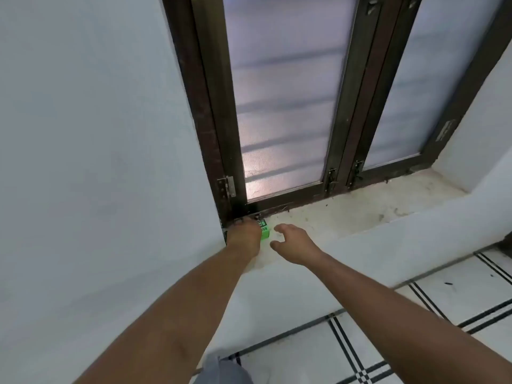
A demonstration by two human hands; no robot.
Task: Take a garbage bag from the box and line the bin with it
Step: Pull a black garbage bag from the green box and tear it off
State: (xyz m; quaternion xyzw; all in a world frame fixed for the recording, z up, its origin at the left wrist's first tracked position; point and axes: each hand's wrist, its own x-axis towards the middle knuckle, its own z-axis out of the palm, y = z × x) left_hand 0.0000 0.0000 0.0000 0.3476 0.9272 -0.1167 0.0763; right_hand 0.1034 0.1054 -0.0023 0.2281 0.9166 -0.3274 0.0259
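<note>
A small green box with black print sits in the left corner of the window sill, against the dark window frame. My left hand covers most of the box, with its fingers curled over the box's top and left side. My right hand hovers just right of the box, with fingers spread and relaxed, holding nothing. No bin is in view.
A dark brown window frame with frosted panes rises behind the sill. White wall fills the left. The sill is dusty and stained. White floor tiles with black lines lie below at the right.
</note>
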